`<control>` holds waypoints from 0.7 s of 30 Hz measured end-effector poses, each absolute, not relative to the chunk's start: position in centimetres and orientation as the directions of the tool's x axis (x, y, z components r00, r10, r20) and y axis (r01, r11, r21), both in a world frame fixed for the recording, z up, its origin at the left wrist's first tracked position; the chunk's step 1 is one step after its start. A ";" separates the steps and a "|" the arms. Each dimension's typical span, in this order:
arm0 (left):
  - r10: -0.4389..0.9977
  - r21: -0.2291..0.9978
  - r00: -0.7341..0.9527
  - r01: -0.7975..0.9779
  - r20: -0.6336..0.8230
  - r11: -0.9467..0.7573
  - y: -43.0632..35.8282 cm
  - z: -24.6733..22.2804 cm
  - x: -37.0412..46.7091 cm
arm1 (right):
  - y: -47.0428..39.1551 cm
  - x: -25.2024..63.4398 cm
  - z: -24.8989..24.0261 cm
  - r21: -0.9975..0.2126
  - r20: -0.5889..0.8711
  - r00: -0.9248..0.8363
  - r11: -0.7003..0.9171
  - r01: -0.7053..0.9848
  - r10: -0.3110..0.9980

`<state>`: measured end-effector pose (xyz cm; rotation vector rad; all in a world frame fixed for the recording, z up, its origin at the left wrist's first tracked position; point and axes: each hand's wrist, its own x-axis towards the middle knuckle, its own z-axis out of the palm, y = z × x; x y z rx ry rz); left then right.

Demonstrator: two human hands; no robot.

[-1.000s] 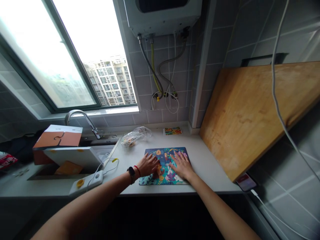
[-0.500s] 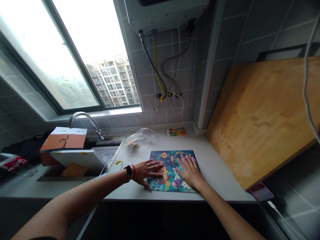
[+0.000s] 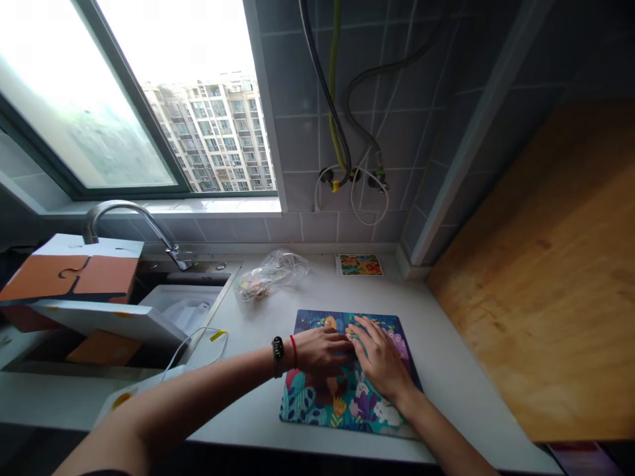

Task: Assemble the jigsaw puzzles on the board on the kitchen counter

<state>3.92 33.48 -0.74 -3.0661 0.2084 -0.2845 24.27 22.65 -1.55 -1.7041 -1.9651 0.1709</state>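
Observation:
A jigsaw puzzle with rabbits and plants on a dark blue and teal ground lies flat on the white counter. My left hand rests palm down over its middle, fingers stretched to the right and slightly bent. A watch band and a red cord circle that wrist. My right hand lies on the right half of the puzzle, its fingers extended up and left and close to my left fingertips. Neither hand grasps anything. Under both hands, part of the picture is hidden.
Behind the puzzle lie a clear plastic bag with small pieces and a picture card. To the left is a sink with a faucet and an orange-and-white box. A large wooden board leans on the right.
My left hand has slid right, from the puzzle's left side to its middle, close to my right hand. The view has come nearer to the counter.

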 end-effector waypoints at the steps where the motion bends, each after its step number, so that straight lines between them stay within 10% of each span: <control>1: -0.080 -0.053 0.974 -0.070 0.214 -0.996 33.6 -1.3 4.6 | 23.4 24.2 -1.1 -0.447 0.326 -0.070 0.219 0.867 0.943; 10: 0.425 0.346 0.821 0.300 0.381 -0.889 35.0 -3.0 2.0 | 32.5 23.1 3.5 -0.673 0.267 -0.176 0.314 0.669 0.948; 21: 0.595 0.535 0.686 0.342 0.419 -0.772 37.1 -4.3 1.1 | 50.2 13.4 -0.4 -0.888 0.025 -0.052 0.047 0.458 0.998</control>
